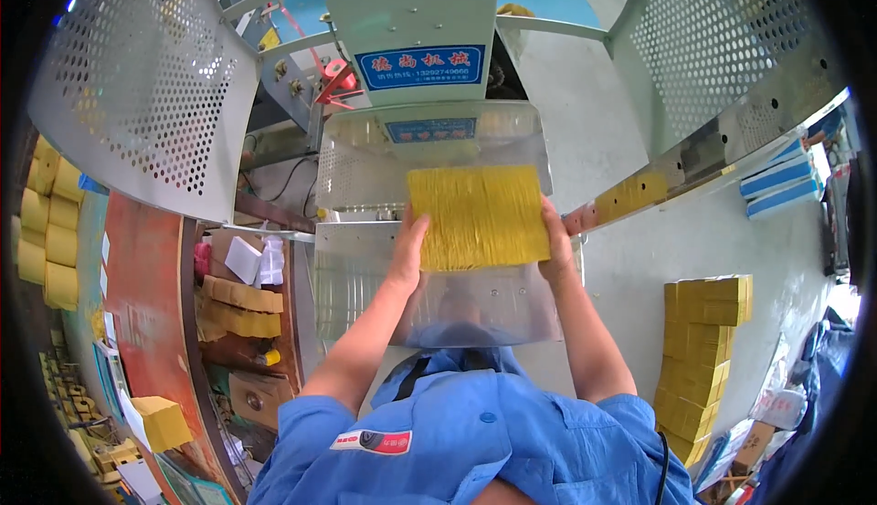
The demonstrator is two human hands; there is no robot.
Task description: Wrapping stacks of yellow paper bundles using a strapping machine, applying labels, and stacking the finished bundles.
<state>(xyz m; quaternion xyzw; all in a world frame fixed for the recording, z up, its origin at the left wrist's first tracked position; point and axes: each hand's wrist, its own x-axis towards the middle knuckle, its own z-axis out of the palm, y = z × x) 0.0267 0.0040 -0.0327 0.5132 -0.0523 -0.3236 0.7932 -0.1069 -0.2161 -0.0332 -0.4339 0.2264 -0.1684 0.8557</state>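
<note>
1. A worker in a blue short-sleeved shirt point(484, 441) stands at a pale metal feeding machine point(416, 44), holding a thick block of thin yellow paper sheets point(477, 217) upright between both palms.
2. The left hand point(408, 249) presses flat against the block's left edge, fingers up; the right hand point(557, 245) clamps the opposite edge. Both are closed on the stack, which hangs just above the machine's clear plastic chute point(438, 304).
3. Done well, this step seems to call for even pressure from both sides, so no loose sheets fan out or slip from the middle.
4. The block looks square to the chute walls; keeping its lower edge level should let it seat cleanly rather than jam on a corner.
5. Perforated metal guards point(155, 85) flank the machine. More yellow bundles are stacked on the grey floor point(703, 341) to the worker's right, well apart from the hands.
</note>
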